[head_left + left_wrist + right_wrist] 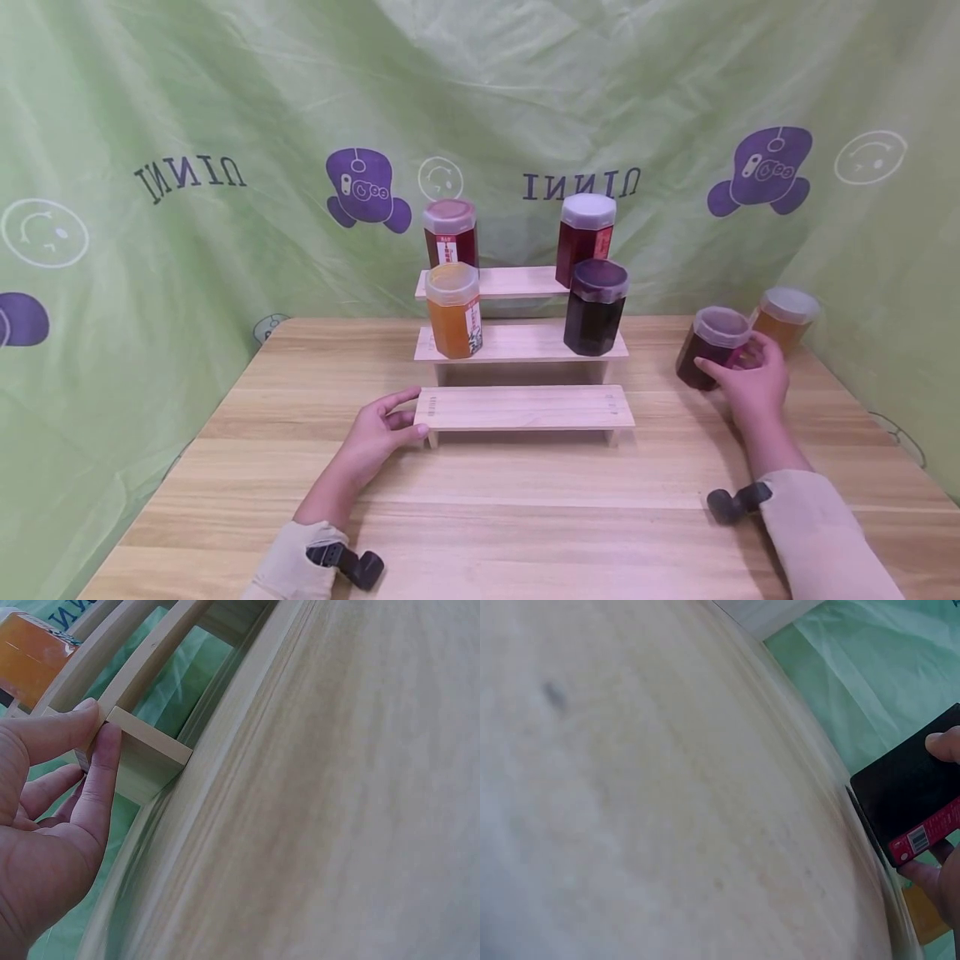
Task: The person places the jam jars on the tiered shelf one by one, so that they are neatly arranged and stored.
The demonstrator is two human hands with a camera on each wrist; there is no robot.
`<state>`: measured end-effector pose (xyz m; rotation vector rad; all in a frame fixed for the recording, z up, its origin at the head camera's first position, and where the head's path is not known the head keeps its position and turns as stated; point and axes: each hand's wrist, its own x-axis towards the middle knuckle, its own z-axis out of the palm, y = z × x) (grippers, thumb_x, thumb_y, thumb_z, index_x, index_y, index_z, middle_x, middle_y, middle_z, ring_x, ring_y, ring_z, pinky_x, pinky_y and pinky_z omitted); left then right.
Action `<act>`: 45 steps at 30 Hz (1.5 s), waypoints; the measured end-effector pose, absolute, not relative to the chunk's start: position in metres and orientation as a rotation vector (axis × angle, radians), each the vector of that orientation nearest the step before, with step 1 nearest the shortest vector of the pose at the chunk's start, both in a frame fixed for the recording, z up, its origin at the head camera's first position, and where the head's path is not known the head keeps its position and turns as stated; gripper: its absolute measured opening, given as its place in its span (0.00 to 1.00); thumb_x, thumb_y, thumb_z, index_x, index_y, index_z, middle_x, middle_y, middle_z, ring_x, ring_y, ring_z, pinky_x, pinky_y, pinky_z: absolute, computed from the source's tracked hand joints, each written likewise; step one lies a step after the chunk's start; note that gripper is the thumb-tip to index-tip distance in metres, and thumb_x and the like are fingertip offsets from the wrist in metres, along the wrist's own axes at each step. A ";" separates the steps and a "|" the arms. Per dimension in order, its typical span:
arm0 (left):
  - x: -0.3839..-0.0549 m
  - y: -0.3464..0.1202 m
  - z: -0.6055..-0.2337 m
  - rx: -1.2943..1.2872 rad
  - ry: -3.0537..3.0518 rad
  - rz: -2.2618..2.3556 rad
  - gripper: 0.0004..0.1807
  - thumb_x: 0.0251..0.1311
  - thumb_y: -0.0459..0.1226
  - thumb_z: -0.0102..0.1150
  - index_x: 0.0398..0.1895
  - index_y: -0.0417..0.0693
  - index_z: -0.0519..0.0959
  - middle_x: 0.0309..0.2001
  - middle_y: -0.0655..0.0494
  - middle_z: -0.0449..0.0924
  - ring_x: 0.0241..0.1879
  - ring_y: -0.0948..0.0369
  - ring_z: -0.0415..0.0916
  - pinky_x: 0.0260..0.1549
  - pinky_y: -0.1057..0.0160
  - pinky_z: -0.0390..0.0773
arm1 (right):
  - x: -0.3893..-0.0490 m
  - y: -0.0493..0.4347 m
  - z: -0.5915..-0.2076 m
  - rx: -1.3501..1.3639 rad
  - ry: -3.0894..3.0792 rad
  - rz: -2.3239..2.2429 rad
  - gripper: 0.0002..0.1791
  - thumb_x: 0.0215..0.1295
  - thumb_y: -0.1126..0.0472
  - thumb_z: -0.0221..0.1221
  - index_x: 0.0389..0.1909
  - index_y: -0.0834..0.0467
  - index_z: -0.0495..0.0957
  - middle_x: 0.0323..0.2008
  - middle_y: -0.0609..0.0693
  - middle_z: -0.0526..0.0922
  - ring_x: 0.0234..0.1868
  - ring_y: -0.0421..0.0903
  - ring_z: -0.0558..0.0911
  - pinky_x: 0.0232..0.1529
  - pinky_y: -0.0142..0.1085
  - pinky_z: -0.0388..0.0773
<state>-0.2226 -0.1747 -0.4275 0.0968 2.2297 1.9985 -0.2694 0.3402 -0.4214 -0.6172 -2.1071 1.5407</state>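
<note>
At the left end of the lowest step of a three-tier wooden display stand (pixel 525 407), my left hand (pixel 381 429) pinches the board between thumb and fingers. The left wrist view shows that thumb and fingers (pixel 101 787) at the board's corner. Over on the right, my right hand (pixel 756 379) grips a dark jar (pixel 701 358) with a translucent lid, thumb on one side and fingers on the other. A red label with a barcode (pixel 918 839) shows on this jar in the right wrist view. Whether its base touches the table cannot be told.
An orange jar (pixel 783 321) stands just behind my right hand. On the middle step are another orange jar (pixel 453 321) and a dark jar (pixel 594 317); two red jars (pixel 581 242) stand on the top step. A green printed curtain (pixel 487 100) hangs behind the wooden table (pixel 525 533).
</note>
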 end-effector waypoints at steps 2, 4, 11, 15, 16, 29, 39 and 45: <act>-0.223 -0.175 -0.428 0.102 2.231 2.001 0.36 0.53 0.28 0.70 0.67 0.38 0.68 0.48 0.39 0.81 0.46 0.55 0.81 0.41 0.66 0.81 | -0.267 0.338 -0.420 -0.609 -2.120 1.530 0.50 0.49 0.59 0.75 0.72 0.48 0.59 0.64 0.53 0.69 0.57 0.45 0.72 0.61 0.37 0.70; -0.224 -0.175 -0.429 0.106 2.232 2.004 0.36 0.53 0.27 0.70 0.67 0.38 0.68 0.48 0.39 0.82 0.46 0.55 0.81 0.41 0.66 0.81 | -0.265 0.337 -0.419 -0.598 -2.130 1.529 0.50 0.49 0.59 0.75 0.72 0.49 0.59 0.64 0.53 0.69 0.56 0.44 0.72 0.60 0.37 0.70; -0.224 -0.175 -0.429 0.103 2.231 2.003 0.37 0.53 0.28 0.70 0.67 0.38 0.68 0.48 0.39 0.81 0.46 0.55 0.81 0.41 0.66 0.81 | -0.261 0.332 -0.415 -0.556 -2.141 1.539 0.50 0.49 0.58 0.75 0.72 0.49 0.60 0.66 0.56 0.69 0.57 0.43 0.73 0.59 0.34 0.71; -0.224 -0.175 -0.429 0.099 2.238 1.998 0.36 0.52 0.28 0.70 0.67 0.39 0.68 0.48 0.39 0.81 0.46 0.55 0.81 0.41 0.66 0.80 | -0.258 0.330 -0.412 -0.538 -2.162 1.541 0.50 0.50 0.57 0.75 0.72 0.49 0.59 0.67 0.56 0.68 0.60 0.45 0.72 0.61 0.36 0.70; -0.224 -0.175 -0.429 0.100 2.238 1.997 0.36 0.53 0.28 0.70 0.67 0.39 0.68 0.48 0.39 0.81 0.47 0.55 0.81 0.41 0.66 0.80 | -0.256 0.329 -0.411 -0.534 -2.165 1.543 0.50 0.50 0.57 0.75 0.73 0.49 0.59 0.67 0.56 0.68 0.60 0.46 0.72 0.61 0.37 0.70; -0.223 -0.175 -0.428 0.091 2.234 1.997 0.37 0.52 0.28 0.71 0.67 0.39 0.68 0.47 0.41 0.82 0.46 0.55 0.81 0.41 0.66 0.81 | -0.239 0.318 -0.397 -0.498 -2.246 1.499 0.52 0.51 0.54 0.75 0.74 0.51 0.56 0.68 0.58 0.67 0.61 0.48 0.70 0.64 0.44 0.67; -0.223 -0.175 -0.427 0.076 2.246 1.979 0.37 0.52 0.29 0.71 0.67 0.40 0.69 0.47 0.41 0.82 0.47 0.55 0.81 0.41 0.67 0.80 | -0.230 0.312 -0.393 -0.421 -2.227 1.497 0.50 0.50 0.60 0.75 0.73 0.53 0.59 0.61 0.50 0.72 0.53 0.38 0.72 0.59 0.38 0.69; -0.222 -0.175 -0.426 0.076 2.251 1.977 0.36 0.53 0.29 0.70 0.68 0.41 0.69 0.47 0.42 0.82 0.47 0.54 0.80 0.42 0.67 0.80 | -0.225 0.309 -0.389 -0.376 -2.197 1.521 0.49 0.48 0.63 0.75 0.71 0.52 0.61 0.56 0.43 0.74 0.51 0.35 0.72 0.57 0.35 0.69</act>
